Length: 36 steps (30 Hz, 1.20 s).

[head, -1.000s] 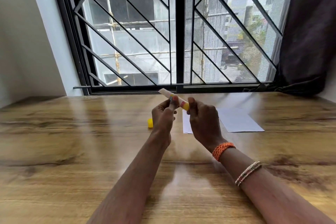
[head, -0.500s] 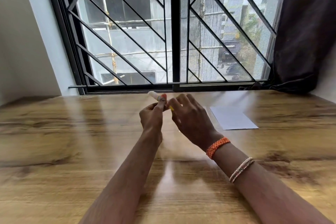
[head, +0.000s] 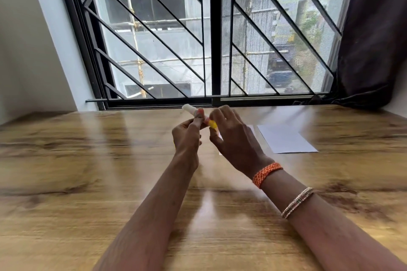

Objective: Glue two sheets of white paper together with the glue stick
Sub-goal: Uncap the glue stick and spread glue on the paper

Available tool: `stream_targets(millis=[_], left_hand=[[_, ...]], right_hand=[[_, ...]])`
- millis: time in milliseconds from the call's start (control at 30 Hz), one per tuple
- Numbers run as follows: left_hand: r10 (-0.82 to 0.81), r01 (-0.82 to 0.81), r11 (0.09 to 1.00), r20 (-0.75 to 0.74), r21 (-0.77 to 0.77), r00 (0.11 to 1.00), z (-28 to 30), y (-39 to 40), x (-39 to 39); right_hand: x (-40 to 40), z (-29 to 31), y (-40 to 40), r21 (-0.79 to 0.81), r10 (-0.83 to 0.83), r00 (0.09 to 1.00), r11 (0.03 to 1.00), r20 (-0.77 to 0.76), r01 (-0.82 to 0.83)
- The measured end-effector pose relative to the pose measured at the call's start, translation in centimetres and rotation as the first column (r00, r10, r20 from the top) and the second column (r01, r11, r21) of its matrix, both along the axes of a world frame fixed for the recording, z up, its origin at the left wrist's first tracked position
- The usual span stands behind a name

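Left hand [head: 187, 136] fingers clamped on glue stick [head: 199, 115], held above table [head: 66, 160]. Right hand [head: 235, 138] fingers spread at yellow end. White paper [head: 286, 139] toward far right edge.

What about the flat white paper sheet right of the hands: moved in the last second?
No. The white paper sheet keeps its offset right of the black central window post, flat on the wooden table; only the camera shifted.

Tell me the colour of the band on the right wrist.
Orange, woven band, seen in the head view.
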<state>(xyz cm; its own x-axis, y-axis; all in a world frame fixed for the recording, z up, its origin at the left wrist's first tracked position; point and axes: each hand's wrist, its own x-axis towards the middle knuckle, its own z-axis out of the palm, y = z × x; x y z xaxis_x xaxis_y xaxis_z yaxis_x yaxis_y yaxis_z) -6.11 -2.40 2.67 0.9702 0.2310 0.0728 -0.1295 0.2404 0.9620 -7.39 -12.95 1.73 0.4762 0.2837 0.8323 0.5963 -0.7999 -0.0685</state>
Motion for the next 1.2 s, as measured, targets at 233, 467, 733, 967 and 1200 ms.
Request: stream_targets(millis=[233, 467, 733, 967, 1200], left_hand=[[0.005, -0.005, 1.0, 0.048, -0.003, 0.999, -0.4, -0.4, 0.2], [-0.075, 0.076, 0.997, 0.094, -0.008, 0.993, -0.2, -0.6, 0.4], [-0.068, 0.068, 0.998, 0.037, 0.004, 0.997, -0.3, -0.3, 0.3], [-0.127, 0.113, 0.976, 0.063, 0.188, 0.99, -1.0, -1.1, 0.6], [-0.151, -0.054, 0.724, 0.233, 0.688, 0.961, -3.8, -4.0, 1.5]], right_hand=[[0.4, -0.6, 0.0, 0.115, 0.106, 0.994, 0.988, -0.015, -0.104], [1.0, -0.4, 0.3, 0.633, 0.215, 0.976, 0.761, -0.038, -0.142], [0.9, -1.1, 0.3, 0.395, 0.069, 0.993, 0.918, -0.095, -0.026], [2.3, -1.4, -1.5, 0.37, 0.144, 0.981, 0.925, -0.132, -0.085], [5.5, -2.1, -5.9, 0.96, 0.439, 0.86, 0.219, -0.259, 0.177]])
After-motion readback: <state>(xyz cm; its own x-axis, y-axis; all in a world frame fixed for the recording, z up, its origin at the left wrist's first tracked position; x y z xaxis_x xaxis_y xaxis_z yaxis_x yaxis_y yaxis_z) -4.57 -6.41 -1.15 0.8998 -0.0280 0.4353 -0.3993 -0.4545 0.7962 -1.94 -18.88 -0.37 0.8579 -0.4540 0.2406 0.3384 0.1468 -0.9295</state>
